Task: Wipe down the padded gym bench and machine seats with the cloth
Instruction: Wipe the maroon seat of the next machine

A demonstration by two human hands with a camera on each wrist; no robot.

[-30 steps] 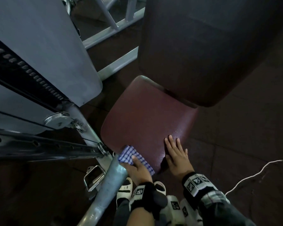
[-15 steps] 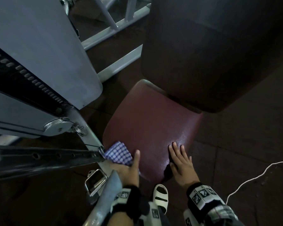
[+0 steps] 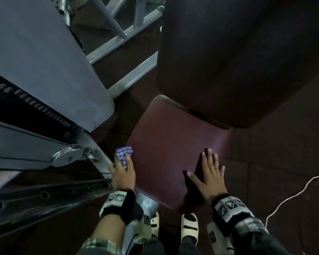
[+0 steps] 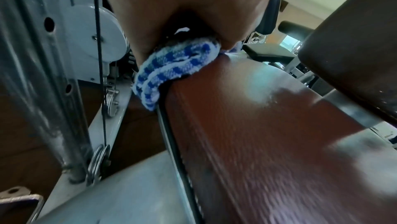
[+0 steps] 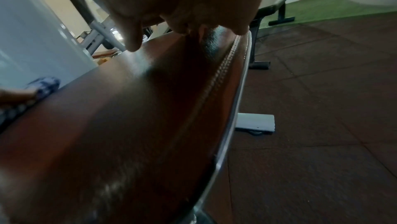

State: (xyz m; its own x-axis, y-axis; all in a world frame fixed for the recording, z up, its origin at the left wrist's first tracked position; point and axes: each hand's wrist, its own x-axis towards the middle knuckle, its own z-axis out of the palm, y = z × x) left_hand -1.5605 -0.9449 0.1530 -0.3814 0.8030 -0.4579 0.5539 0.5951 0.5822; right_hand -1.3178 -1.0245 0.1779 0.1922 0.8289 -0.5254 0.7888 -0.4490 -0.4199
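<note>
My left hand (image 3: 122, 173) is clamped on the checked cloth (image 3: 124, 155), pressing it over the seat's (image 3: 173, 144) edge at about 9 o'clock, beside the machine frame (image 3: 44, 70). My right hand (image 3: 209, 173) lies flat with fingers straight and spread, at the seat's 4 o'clock. The backrest (image 3: 238, 61) rises at 12 o'clock.

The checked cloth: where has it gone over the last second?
The left hand, gripping the checked cloth, slid it from the seat's front edge to its left edge. The right hand stayed flat on the seat's right side.
</note>
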